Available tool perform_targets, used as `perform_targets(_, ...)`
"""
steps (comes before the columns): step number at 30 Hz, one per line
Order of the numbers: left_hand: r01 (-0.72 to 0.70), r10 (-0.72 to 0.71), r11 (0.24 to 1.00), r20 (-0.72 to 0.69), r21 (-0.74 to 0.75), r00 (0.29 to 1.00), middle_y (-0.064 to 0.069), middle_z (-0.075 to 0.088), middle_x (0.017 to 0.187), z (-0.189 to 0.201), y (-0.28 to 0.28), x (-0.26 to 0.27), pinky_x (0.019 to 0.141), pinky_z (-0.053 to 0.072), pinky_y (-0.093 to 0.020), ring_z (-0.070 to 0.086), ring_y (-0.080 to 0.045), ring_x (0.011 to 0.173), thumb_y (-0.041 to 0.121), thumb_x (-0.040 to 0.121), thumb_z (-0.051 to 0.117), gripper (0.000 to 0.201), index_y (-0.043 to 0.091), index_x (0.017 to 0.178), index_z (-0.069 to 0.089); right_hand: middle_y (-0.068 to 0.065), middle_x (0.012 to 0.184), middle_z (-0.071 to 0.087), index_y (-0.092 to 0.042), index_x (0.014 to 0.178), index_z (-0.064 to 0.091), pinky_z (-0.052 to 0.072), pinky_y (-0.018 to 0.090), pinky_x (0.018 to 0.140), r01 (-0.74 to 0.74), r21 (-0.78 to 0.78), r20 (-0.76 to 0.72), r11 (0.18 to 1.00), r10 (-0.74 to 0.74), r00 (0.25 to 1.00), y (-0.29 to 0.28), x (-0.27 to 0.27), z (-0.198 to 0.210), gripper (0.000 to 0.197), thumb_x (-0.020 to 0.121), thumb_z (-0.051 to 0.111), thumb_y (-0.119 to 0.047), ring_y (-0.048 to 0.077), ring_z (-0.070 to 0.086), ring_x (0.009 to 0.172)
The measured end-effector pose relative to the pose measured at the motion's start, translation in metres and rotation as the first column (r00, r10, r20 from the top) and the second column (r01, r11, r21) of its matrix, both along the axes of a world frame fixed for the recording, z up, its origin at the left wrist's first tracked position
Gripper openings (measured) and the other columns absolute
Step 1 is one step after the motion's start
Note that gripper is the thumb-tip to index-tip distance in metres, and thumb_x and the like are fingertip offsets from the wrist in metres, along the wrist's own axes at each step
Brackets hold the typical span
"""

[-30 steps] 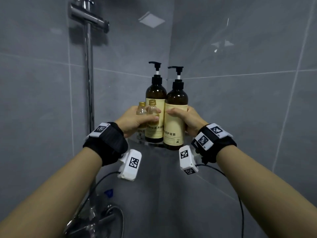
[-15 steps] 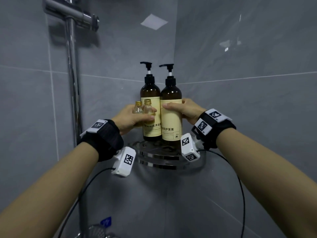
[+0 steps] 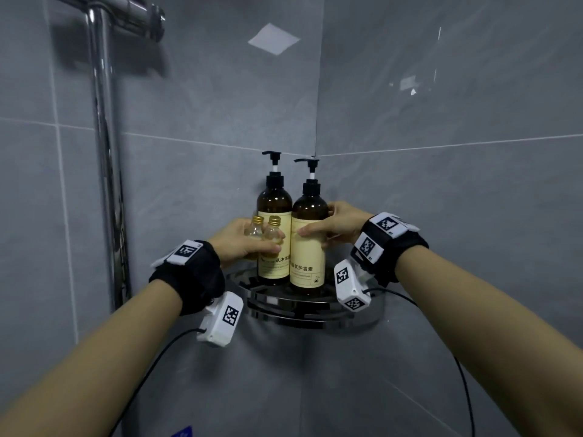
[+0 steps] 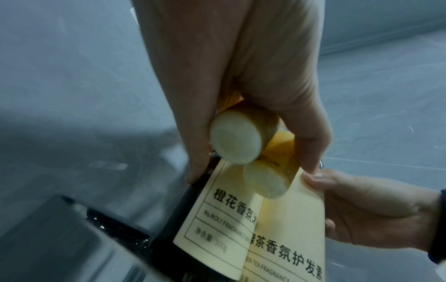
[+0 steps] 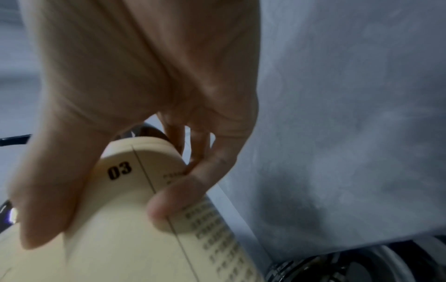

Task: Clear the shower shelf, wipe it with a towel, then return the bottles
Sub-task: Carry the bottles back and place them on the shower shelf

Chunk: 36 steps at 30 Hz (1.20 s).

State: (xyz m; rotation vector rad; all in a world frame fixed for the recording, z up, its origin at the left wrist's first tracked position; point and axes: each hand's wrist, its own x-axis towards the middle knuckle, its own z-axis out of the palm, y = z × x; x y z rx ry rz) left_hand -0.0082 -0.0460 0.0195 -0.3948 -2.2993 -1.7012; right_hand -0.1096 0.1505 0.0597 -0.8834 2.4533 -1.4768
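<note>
Right hand [image 3: 340, 223] grips the amber, cream-labelled pump bottle [image 3: 307, 244] at the shelf's [image 3: 315, 305] front edge; left hand [image 3: 239, 241] clasps two small gold-capped bottles [image 3: 266, 231].

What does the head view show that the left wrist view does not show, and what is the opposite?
Only the head view shows the pump heads of both tall bottles, the gold caps of the two small bottles, the chrome shower pipe and the corner shelf.

Only the left wrist view shows the round bottoms of the small bottles and the larger label print.

Both show the left hand gripping the two small bottles, the right hand on the right pump bottle, and the left pump bottle.
</note>
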Motion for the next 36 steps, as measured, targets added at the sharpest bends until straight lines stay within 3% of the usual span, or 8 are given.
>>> perform_targets(6, -0.053, 0.052, 0.997, -0.013, -0.05, 0.999, -0.004, 0.069, 0.091, -0.016, 0.0, -0.009, 0.062, 0.052, -0.014, 0.068, -0.006, 0.076, -0.006, 0.075, 0.069, 0.022, 0.006, 0.093, 0.066, 0.008, 0.101, 0.069, -0.016, 0.098, 0.063, 0.059, 0.037, 0.069, 0.005, 0.132, -0.015, 0.991, -0.003, 1.0, -0.007, -0.008, -0.005, 0.039, 0.065, 0.084, -0.015, 0.025, 0.069, 0.088)
perform_targets(10, -0.103, 0.103, 0.994, 0.001, -0.048, 0.995, -0.014, 0.069, 0.1, -0.024, 0.003, -0.016, 0.089, 0.052, -0.036, 0.066, -0.025, 0.095, -0.006, 0.071, 0.073, 0.025, 0.004, 0.093, 0.067, 0.01, 0.105, 0.069, -0.012, 0.106, 0.061, 0.061, 0.036, 0.07, 0.039, 0.174, 0.002, 0.984, -0.04, 0.999, -0.008, -0.012, -0.006, 0.047, 0.065, 0.084, -0.017, 0.023, 0.069, 0.091)
perform_targets(15, -0.156, 0.157, 0.983, 0.003, -0.094, 0.988, -0.01, 0.072, 0.097, -0.032, 0.003, -0.022, 0.085, 0.053, -0.04, 0.068, -0.026, 0.094, 0.003, 0.066, 0.079, 0.026, 0.012, 0.089, 0.07, 0.013, 0.11, 0.068, -0.005, 0.116, 0.055, 0.06, 0.041, 0.077, 0.122, 0.16, -0.031, 0.98, -0.118, 0.993, -0.009, -0.014, -0.004, 0.062, 0.064, 0.086, -0.018, 0.025, 0.068, 0.094)
perform_targets(17, -0.163, 0.163, 0.983, -0.01, -0.081, 0.987, -0.008, 0.073, 0.095, -0.033, 0.002, -0.023, 0.084, 0.054, -0.038, 0.068, -0.023, 0.091, 0.003, 0.066, 0.079, 0.027, 0.01, 0.09, 0.07, 0.011, 0.108, 0.068, -0.006, 0.115, 0.057, 0.06, 0.038, 0.075, 0.154, 0.153, -0.071, 0.976, -0.145, 0.987, -0.013, -0.015, -0.003, 0.059, 0.065, 0.085, -0.019, 0.023, 0.068, 0.092)
perform_targets(21, -0.136, 0.134, 0.989, -0.04, -0.06, 0.99, -0.004, 0.071, 0.088, -0.035, 0.005, -0.021, 0.078, 0.055, -0.026, 0.067, -0.014, 0.081, -0.003, 0.068, 0.077, 0.025, 0.005, 0.09, 0.068, 0.005, 0.102, 0.065, -0.01, 0.106, 0.057, 0.057, 0.023, 0.053, 0.17, 0.156, -0.079, 0.973, -0.16, 0.984, -0.02, -0.014, -0.005, 0.043, 0.071, 0.08, -0.019, 0.015, 0.065, 0.08)
perform_targets(30, -0.082, 0.081, 0.996, -0.06, -0.02, 0.995, 0.006, 0.072, 0.081, -0.038, 0.005, -0.012, 0.066, 0.054, -0.014, 0.069, -0.002, 0.072, -0.006, 0.067, 0.076, 0.026, 0.013, 0.084, 0.068, 0.017, 0.125, 0.06, -0.005, 0.115, 0.056, 0.056, 0.037, 0.085, 0.136, 0.151, 0.081, 0.979, -0.149, 0.986, -0.028, -0.007, -0.014, 0.032, 0.085, 0.066, -0.007, 0.03, 0.061, 0.111)
perform_targets(34, -0.082, 0.08, 0.996, -0.061, -0.025, 0.995, 0.0, 0.07, 0.087, -0.037, 0.01, -0.005, 0.068, 0.054, -0.015, 0.067, -0.004, 0.074, -0.006, 0.069, 0.074, 0.026, 0.012, 0.086, 0.066, 0.007, 0.099, 0.065, -0.015, 0.091, 0.057, 0.056, 0.028, 0.067, 0.12, 0.162, 0.124, 0.98, -0.141, 0.982, -0.018, 0.006, -0.02, 0.011, 0.086, 0.065, -0.01, 0.019, 0.064, 0.083)
perform_targets(36, -0.091, 0.089, 0.995, -0.064, -0.029, 0.994, 0.0, 0.07, 0.088, -0.036, 0.011, -0.001, 0.064, 0.053, -0.012, 0.067, -0.003, 0.073, -0.004, 0.07, 0.075, 0.026, 0.01, 0.09, 0.066, 0.004, 0.089, 0.063, -0.011, 0.106, 0.059, 0.052, 0.024, 0.06, 0.127, 0.189, 0.113, 0.974, -0.15, 0.982, -0.012, 0.013, -0.021, 0.021, 0.086, 0.066, -0.013, 0.015, 0.061, 0.074)
